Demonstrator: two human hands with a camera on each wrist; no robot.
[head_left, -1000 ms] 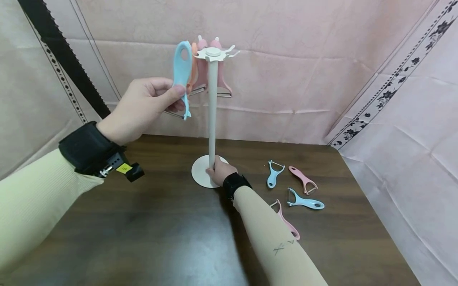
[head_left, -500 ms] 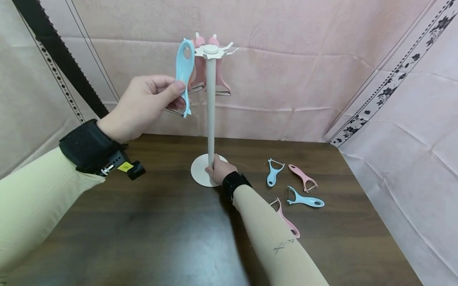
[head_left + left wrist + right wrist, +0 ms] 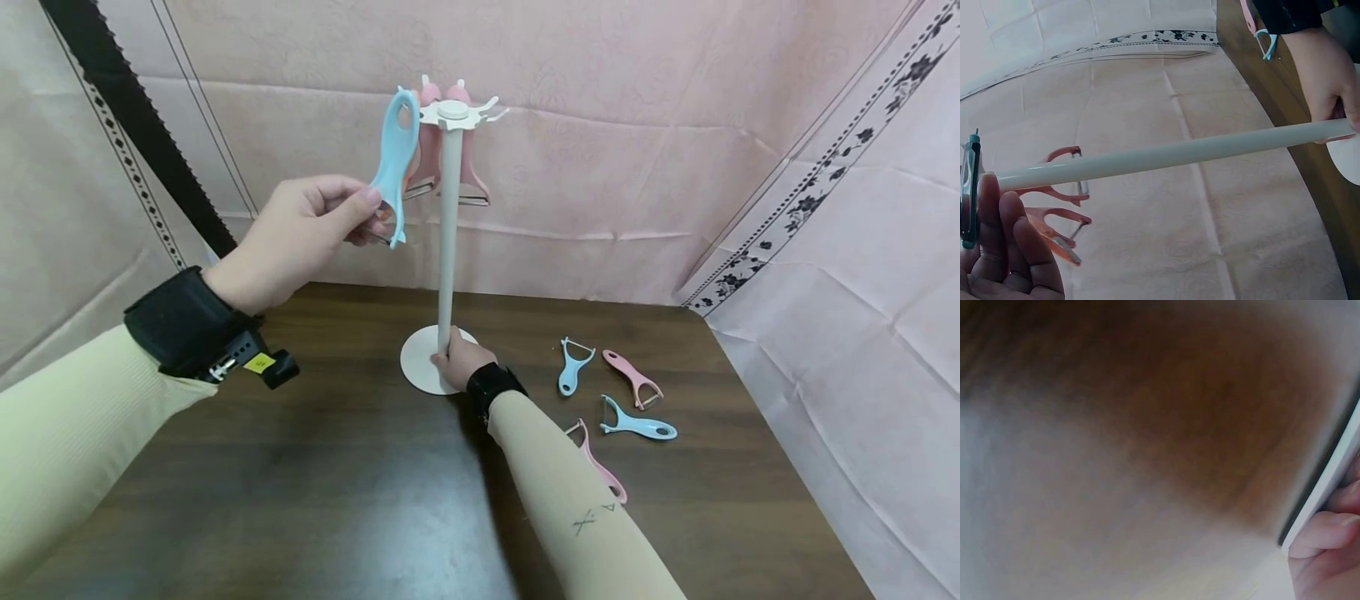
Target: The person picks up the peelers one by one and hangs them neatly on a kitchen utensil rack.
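Observation:
My left hand pinches a light blue peeler by its blade end, thumb in front. Its looped handle points up and leans right, with the hole beside the hooked top of a white stand. Behind it hang an orange peeler and two pink peelers, one of them at the rear right hook. Low on the stand's post, my right hand grips it just above the round base. In the right wrist view, fingers curl at a white edge.
On the wooden table, right of the stand, lie two blue peelers, one near the back and one further forward. A pink peeler lies beside them; another is partly behind my right forearm. Pink cloth hangs behind.
The blue peeler in my left hand has shifted right, and its handle top has tilted closer to the stand's hooks. My right hand stays at the post's foot.

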